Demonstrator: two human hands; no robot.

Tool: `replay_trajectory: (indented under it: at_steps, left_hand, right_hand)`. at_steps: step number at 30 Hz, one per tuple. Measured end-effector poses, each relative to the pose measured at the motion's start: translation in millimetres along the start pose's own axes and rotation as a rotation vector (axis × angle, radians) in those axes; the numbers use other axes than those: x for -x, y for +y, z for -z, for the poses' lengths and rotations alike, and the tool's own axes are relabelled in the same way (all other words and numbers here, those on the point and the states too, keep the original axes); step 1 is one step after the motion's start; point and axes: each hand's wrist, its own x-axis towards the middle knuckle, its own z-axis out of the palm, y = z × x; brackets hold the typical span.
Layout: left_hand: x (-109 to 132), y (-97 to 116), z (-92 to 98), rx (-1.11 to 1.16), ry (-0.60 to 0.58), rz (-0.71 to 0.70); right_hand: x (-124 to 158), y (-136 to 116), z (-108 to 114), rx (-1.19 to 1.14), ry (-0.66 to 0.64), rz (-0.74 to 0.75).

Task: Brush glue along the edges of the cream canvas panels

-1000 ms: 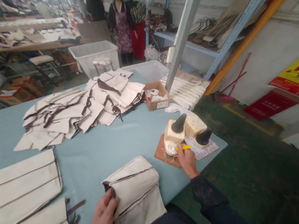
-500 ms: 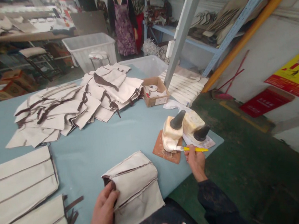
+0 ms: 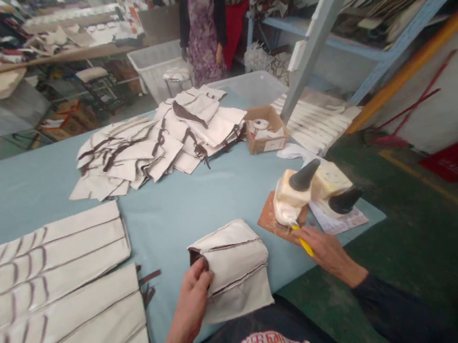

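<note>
My left hand [image 3: 192,294] pinches the left edge of a folded cream fabric piece [image 3: 236,260] with dark brown edging, which lies at the table's front edge. Between the fingers of my right hand [image 3: 323,249] is a small yellow-handled brush [image 3: 304,241]. Its pale tip meets the white-smeared opening of a cream plastic bottle [image 3: 288,192] with a black cone on it. The bottle rests tilted on a brown board [image 3: 267,215]. Beside it a second cream bottle [image 3: 331,180], also with a black cone, lies on a sheet of paper [image 3: 345,222].
Cream fabric pieces lie heaped [image 3: 145,148] at the back of the blue-green table [image 3: 166,208]; neat overlapping rows [image 3: 61,306] cover its left. A cardboard box [image 3: 266,133] stands near a grey post [image 3: 320,30]. A person in a purple apron [image 3: 205,34] stands beyond.
The view has swung left, so everything sits further right. The brush has turned from nearly level to slanting, its handle pointing down towards me. My left hand keeps its hold on the fabric.
</note>
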Motion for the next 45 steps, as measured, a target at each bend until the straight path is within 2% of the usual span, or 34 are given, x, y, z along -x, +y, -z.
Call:
replay_trajectory:
  at_steps: [2,3,4,6,8,11,14,17,21,24,29,32,35,40,45]
  left_hand:
    - [3.9,0.0,-0.7,0.075,-0.037,-0.036]
    - [5.5,0.1,-0.8,0.108,-0.061,-0.052]
    - [7.0,0.5,-0.8,0.13,-0.073,-0.061]
    - [9.7,1.8,-0.9,0.155,-0.09,-0.072]
    - [12.1,3.3,-1.3,0.172,-0.086,-0.08]
    - [15.0,5.3,-2.8,0.193,-0.065,-0.092]
    - [19.0,8.4,-4.9,0.189,-0.053,-0.105]
    - [25.4,13.0,-6.7,0.176,-0.073,-0.117]
    - [34.1,15.2,-7.4,0.194,-0.134,-0.124]
    - [38.4,10.5,-5.1,0.259,-0.149,-0.113]
    - [46.5,1.9,1.3,0.368,-0.173,-0.072]
    - [50.7,1.4,2.3,0.4,-0.177,-0.071]
    - [52.8,2.5,1.3,0.42,-0.192,-0.074]
    - [55.7,2.6,1.0,0.379,-0.218,-0.064]
    - [60.3,2.7,5.1,0.328,-0.22,-0.099]
  right_hand:
    - [7.9,3.1,3.8,0.056,-0.103,0.102]
    - [10.9,3.6,4.9,0.081,-0.113,0.141]
    - [13.0,1.9,5.4,0.081,-0.076,0.136]
    - [14.5,-11.8,4.7,0.032,0.057,0.024]
    - [13.8,-40.8,1.0,-0.105,0.196,-0.141]
    - [10.9,-101.1,-11.1,-0.474,0.33,-0.191]
    - [8.9,-154.0,-29.0,-0.678,0.258,-0.144]
    - [7.8,-181.3,-48.0,-0.757,0.12,-0.022]
    - [1.9,-189.3,-68.2,-0.68,-0.026,0.187]
    - [-4.4,-191.3,-74.3,-0.606,-0.013,0.292]
    - [0.0,-190.0,-64.6,-0.73,0.054,0.313]
    - [9.7,-185.5,-61.5,-0.738,-0.022,0.317]
    - [14.5,-187.6,-69.3,-0.709,-0.082,0.315]
    - [7.4,-204.7,-78.5,-0.812,0.058,0.26]
    - [11.3,-202.0,-57.7,-0.82,0.166,0.215]
